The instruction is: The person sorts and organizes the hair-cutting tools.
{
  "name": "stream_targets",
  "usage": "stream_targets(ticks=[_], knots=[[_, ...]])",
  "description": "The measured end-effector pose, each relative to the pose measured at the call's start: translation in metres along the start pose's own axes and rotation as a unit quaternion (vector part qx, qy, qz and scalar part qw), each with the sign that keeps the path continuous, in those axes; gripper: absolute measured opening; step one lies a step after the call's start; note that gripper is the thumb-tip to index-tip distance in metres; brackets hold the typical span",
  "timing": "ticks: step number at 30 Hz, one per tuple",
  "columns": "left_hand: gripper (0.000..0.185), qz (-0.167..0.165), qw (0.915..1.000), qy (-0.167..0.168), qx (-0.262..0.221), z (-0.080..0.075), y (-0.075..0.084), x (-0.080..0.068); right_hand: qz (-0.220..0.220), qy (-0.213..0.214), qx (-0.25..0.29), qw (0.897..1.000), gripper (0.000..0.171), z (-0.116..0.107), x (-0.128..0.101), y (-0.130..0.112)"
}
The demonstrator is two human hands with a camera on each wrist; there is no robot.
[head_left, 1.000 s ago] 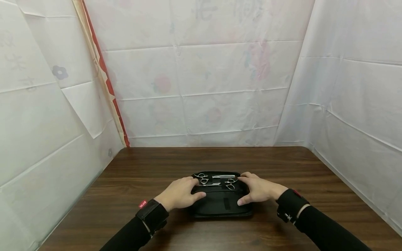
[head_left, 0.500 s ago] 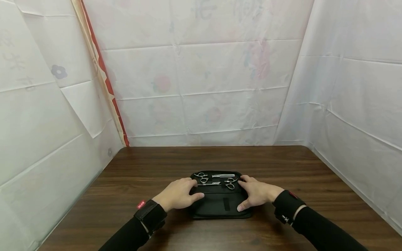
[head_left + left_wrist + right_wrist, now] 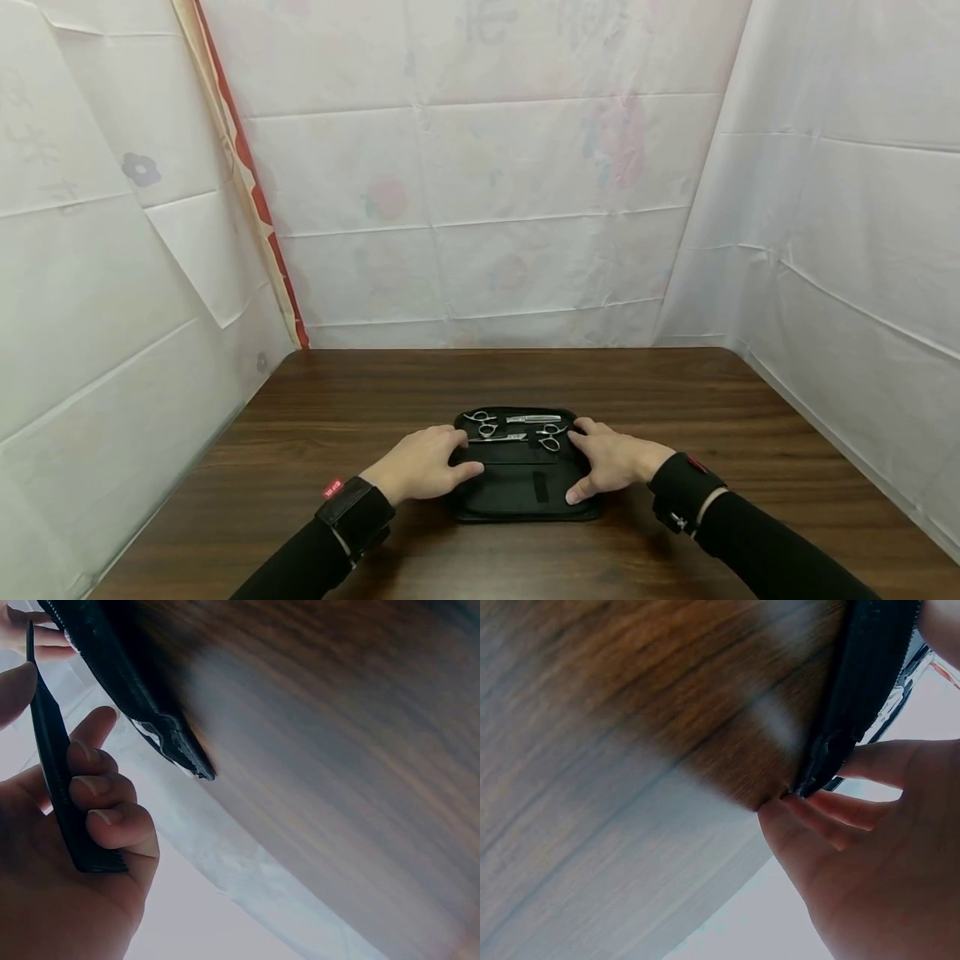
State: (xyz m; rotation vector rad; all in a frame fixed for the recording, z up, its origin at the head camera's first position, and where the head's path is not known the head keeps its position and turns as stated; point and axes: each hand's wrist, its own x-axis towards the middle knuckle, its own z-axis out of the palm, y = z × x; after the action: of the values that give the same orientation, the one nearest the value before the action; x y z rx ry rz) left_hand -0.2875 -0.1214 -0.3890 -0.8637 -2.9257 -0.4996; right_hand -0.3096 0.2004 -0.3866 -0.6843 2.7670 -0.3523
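A black zip case (image 3: 502,492) lies on the table, its inner side up. Across its far half sit thinning scissors (image 3: 534,419) and plain hair scissors (image 3: 550,445). Beside the case's left edge, my left hand (image 3: 423,467) has its fingers curled round a black comb (image 3: 54,750); in the head view the hand hides this comb. My right hand (image 3: 615,457) rests along the opposite edge, thumb toward the near right part. The right wrist view shows its fingertips touching the case's edge and the table, fairly straight.
Dark wood-grain table (image 3: 360,392) surrounds the case. White sheeting (image 3: 480,250) hangs behind it and on both sides, with a red-patterned strip (image 3: 251,183) at the left back corner.
My left hand has shifted slightly left, its thumb drawing away from the case's middle. The right fingers have come down a little at the right edge. Case and scissors stay nearly in place.
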Motion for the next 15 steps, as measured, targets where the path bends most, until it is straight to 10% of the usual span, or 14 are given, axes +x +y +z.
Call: stream_targets(ticks=[15], knots=[[0.043,-0.018,0.9998,-0.012,-0.003,-0.0069,-0.0080,-0.0103,0.005,-0.007,0.004,1.000,0.105,-0.0010,-0.0018,-0.0021]])
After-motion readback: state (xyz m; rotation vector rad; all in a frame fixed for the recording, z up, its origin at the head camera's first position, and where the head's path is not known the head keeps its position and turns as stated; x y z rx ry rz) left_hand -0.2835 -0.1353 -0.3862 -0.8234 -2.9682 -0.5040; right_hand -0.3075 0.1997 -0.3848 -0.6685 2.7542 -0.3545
